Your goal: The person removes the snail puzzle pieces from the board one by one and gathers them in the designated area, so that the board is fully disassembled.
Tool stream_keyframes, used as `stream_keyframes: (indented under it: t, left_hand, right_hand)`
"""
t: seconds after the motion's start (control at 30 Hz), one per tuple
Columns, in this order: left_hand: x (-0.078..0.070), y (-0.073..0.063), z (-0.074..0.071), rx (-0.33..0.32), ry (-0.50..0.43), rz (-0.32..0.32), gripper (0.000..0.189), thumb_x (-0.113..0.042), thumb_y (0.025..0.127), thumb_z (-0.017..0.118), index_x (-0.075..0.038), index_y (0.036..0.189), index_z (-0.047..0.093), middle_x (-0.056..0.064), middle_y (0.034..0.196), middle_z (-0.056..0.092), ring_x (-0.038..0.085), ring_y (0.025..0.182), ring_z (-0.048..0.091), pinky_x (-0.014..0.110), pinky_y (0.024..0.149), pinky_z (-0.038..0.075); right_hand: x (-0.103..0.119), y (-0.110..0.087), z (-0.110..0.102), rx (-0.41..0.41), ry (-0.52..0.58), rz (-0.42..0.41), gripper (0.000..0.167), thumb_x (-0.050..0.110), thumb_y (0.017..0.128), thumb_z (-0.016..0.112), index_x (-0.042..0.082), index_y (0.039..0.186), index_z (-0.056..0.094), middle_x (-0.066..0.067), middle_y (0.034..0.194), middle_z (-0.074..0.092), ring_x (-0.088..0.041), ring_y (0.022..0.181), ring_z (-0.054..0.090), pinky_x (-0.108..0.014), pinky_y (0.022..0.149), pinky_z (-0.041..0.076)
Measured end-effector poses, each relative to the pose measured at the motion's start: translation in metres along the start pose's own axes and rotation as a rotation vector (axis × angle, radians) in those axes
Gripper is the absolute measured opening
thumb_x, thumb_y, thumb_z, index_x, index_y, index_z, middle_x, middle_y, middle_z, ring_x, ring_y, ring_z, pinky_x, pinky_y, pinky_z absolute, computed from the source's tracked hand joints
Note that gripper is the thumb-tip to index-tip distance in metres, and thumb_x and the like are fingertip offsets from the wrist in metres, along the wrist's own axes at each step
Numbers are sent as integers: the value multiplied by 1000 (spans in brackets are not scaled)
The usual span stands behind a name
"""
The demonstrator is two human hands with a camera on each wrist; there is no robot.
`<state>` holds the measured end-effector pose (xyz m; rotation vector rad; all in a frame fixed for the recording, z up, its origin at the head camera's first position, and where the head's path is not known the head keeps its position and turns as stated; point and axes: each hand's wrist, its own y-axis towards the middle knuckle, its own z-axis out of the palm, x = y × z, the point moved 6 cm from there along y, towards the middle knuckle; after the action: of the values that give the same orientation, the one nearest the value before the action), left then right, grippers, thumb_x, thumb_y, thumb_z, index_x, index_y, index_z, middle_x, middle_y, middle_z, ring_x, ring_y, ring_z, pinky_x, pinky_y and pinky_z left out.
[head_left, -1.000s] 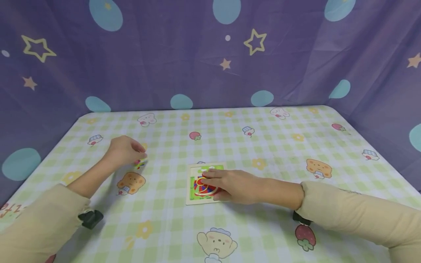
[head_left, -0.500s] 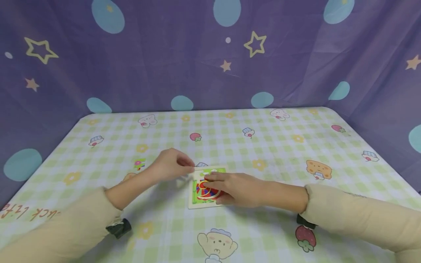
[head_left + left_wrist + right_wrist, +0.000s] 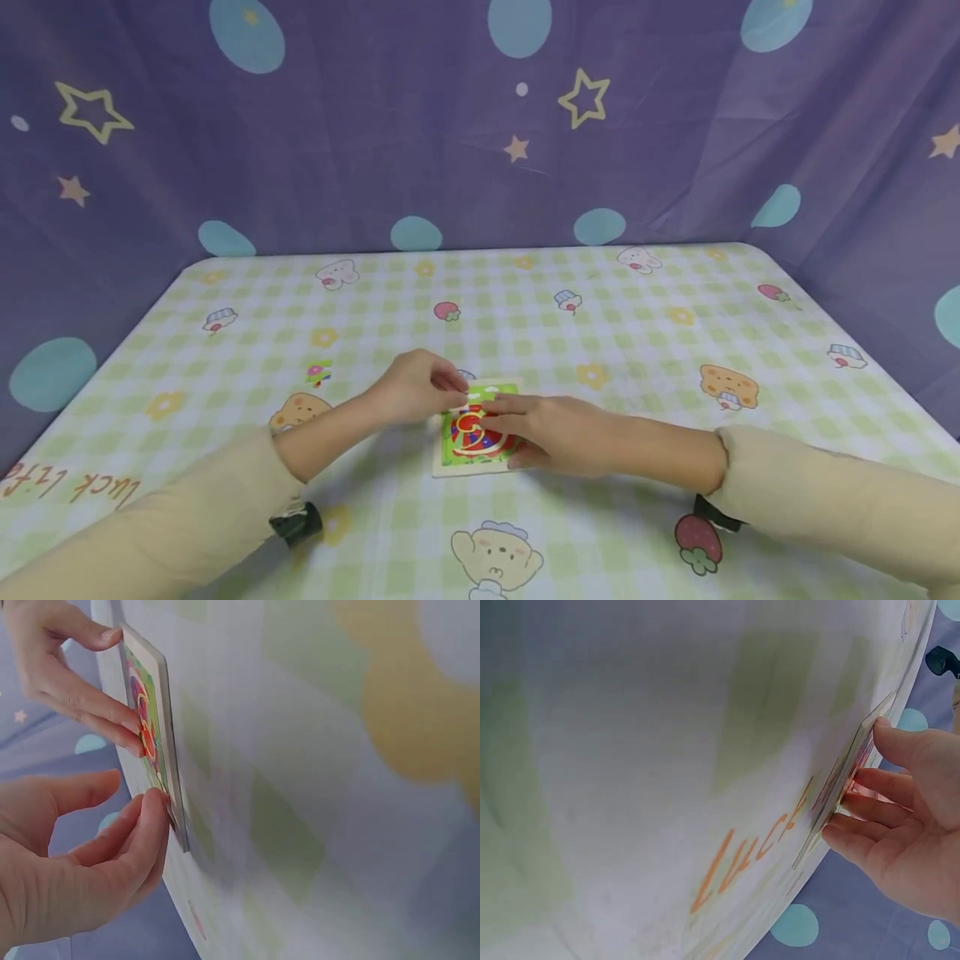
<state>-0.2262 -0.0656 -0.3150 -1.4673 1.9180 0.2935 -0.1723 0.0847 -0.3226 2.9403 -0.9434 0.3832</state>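
Checked cloth (image 3: 615, 542): left hand (image 3: 416, 387), thumb and fingers apart, and right hand (image 3: 570, 435), fingers extended, touch puzzle (image 3: 474, 435); piece (image 3: 318, 373) at left.

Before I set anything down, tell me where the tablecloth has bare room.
Free: tablecloth from the board back to the purple curtain, and left of the small colourful piece. Crowded: the board, where left hand and right hand both reach.

The left sleeve (image 3: 172, 529) I see across the table is pale beige, roomy and softly creased; the right sleeve (image 3: 840, 500) matches it. A small blackish block (image 3: 297, 523) shows below the left cuff (image 3: 272, 467), another dark piece (image 3: 717, 512) under the right cuff (image 3: 741, 458).
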Motion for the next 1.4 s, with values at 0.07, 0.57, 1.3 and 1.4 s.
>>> stream_keyframes:
  t: [0.07,0.57,1.3,1.4]
  left_hand:
    - [1,0,0,12,-25,-28,17,-19,86,71,-8,99,73,4,92,72,11,77,61,22,67,50]
    - [10,8,10,62,-285,-230,23,-17,87,69,-4,107,69,7,96,70,11,78,65,22,73,54]
    - [4,25,5,11,-218,-217,10,-13,85,72,-4,89,70,6,81,69,12,68,63,21,64,52]
    - [4,28,5,24,-225,-219,9,-12,84,72,-4,88,70,5,80,69,11,66,62,20,64,52]
  right_hand:
    - [1,-1,0,2,-4,4,55,32,91,65,12,139,51,-9,149,46,-22,138,45,-36,100,50]
    - [1,-5,0,10,35,7,53,30,92,64,11,140,50,-7,151,42,-22,140,41,-38,103,48]
    - [0,-6,1,-14,14,-19,55,29,92,63,10,141,48,-6,154,38,-22,140,40,-36,103,48]
    - [-1,-5,1,-14,14,-23,55,29,92,63,10,141,48,-6,153,38,-22,140,40,-35,103,48]
